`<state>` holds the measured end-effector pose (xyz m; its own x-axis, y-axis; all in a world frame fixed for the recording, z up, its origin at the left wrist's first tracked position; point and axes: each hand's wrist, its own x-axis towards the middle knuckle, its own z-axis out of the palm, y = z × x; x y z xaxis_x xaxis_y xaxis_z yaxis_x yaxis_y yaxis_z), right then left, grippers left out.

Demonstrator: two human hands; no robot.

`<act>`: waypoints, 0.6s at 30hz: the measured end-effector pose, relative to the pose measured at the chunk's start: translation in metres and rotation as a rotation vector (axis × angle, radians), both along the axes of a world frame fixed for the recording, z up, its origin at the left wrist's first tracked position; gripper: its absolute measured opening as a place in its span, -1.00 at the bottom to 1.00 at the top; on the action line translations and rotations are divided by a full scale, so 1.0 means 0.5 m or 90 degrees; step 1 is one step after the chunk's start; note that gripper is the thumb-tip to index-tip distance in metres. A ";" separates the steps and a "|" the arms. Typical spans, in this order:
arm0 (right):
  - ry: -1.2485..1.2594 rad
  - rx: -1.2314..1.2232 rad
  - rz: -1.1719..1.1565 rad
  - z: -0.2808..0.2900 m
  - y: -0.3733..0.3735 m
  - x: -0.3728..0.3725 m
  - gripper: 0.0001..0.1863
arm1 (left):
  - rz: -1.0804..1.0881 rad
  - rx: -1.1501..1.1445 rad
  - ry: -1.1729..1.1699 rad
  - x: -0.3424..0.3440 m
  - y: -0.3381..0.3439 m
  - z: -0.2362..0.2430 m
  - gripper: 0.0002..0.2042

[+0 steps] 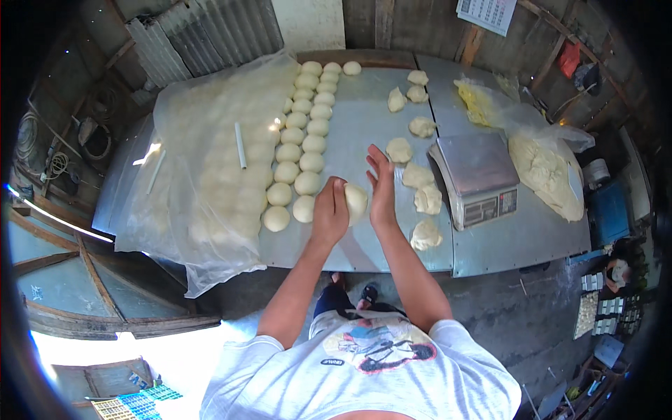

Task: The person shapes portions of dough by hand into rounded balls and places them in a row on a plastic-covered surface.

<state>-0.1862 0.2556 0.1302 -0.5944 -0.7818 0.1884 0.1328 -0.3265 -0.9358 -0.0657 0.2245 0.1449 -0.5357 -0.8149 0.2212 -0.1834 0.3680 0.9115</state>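
Note:
My left hand [330,210] is curled around a pale dough ball [356,203] above the metal tabletop, its thumb uppermost. On the other side of the ball, my right hand [381,187] is held upright with the fingers stretched out and slightly apart; whether its palm touches the dough I cannot tell. Smooth round dough balls [306,183] stand in rows just left of my left hand. Rough, unshaped dough pieces [418,175] lie in a loose line to the right of my right hand.
Clear plastic sheeting [203,168] covers many more balls at the left, with two white sticks on it. A digital scale [477,175] stands right of the rough pieces. Beyond it sits a large dough mass [544,171] partly under plastic. The table's front edge [364,270] is near my body.

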 end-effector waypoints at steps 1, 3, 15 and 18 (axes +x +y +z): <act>0.153 -0.035 -0.102 0.035 0.002 0.009 -0.36 | 0.047 -0.039 -0.158 -0.006 -0.017 0.035 -0.53; 0.336 0.018 -0.097 0.059 0.015 -0.002 -0.56 | 0.042 0.002 -0.080 -0.017 -0.036 0.084 -0.47; 0.404 -0.061 0.185 0.017 -0.093 -0.001 -0.41 | -0.461 0.735 0.350 0.018 -0.097 -0.085 -0.26; 0.010 0.129 0.030 0.006 -0.159 -0.006 -0.40 | -0.283 0.539 0.055 0.012 -0.250 -0.112 -0.55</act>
